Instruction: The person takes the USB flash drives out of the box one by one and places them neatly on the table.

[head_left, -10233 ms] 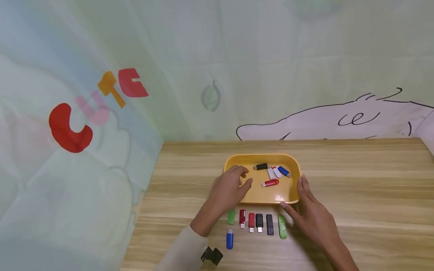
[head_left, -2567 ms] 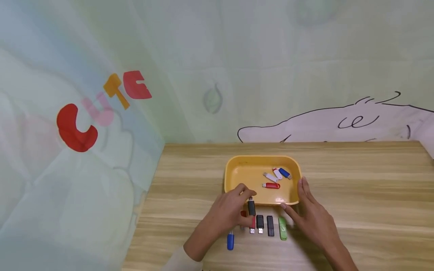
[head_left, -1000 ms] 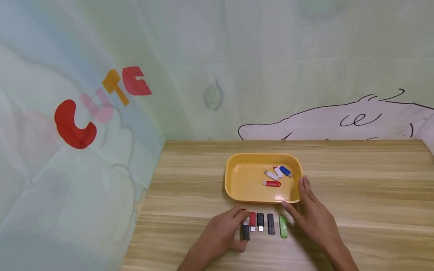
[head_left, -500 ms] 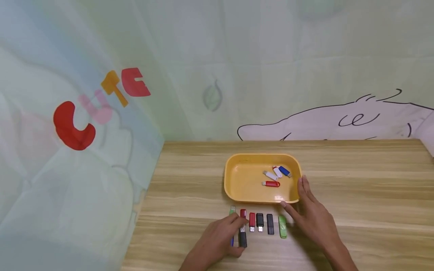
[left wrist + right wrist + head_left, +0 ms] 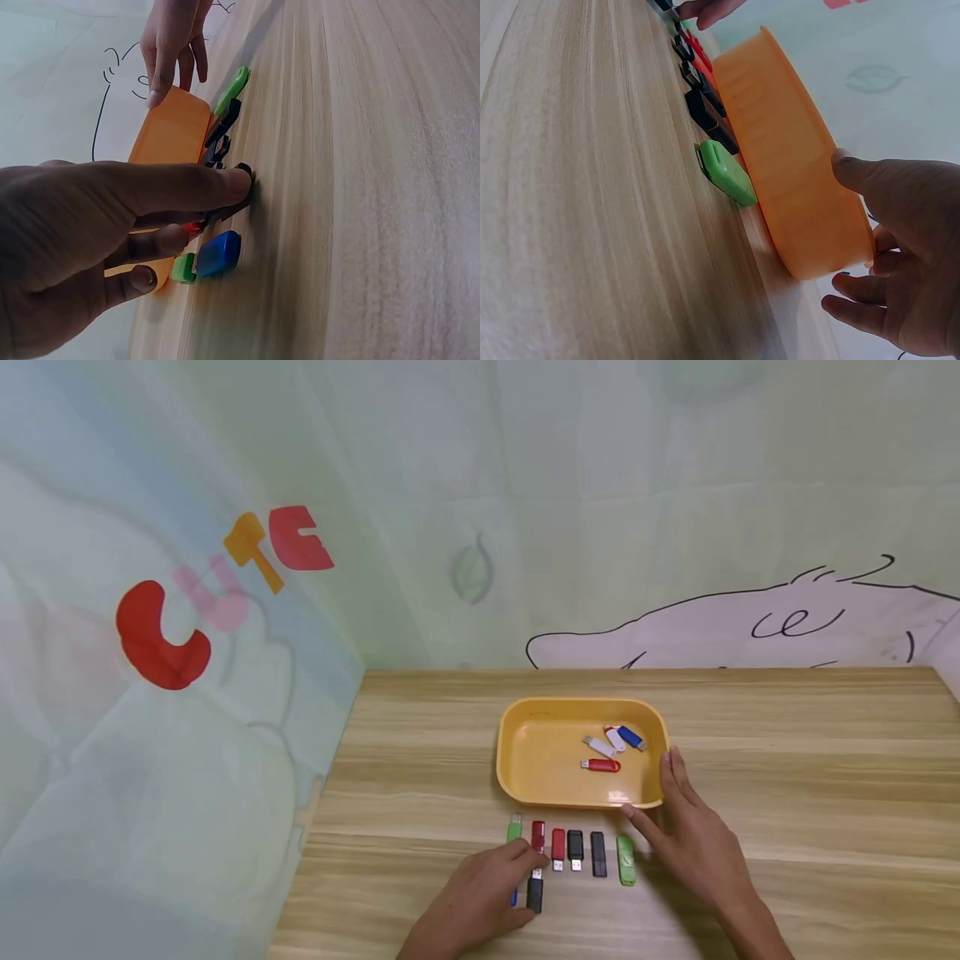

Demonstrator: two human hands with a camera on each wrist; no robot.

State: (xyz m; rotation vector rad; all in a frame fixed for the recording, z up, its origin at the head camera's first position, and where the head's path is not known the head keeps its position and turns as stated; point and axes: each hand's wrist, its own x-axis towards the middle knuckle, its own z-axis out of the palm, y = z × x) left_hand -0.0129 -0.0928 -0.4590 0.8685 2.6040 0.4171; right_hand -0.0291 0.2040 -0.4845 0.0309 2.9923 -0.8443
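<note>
Black USB stick (image 5: 534,895), between left fingers (image 5: 532,860)

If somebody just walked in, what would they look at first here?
Probably the bright yellow tray on the table, with four small USB sticks inside and the right hand touching its near right corner. The big red C on the backdrop at the left of the head view stands out too. In front of the tray, the left hand pinches a black USB stick.
</note>
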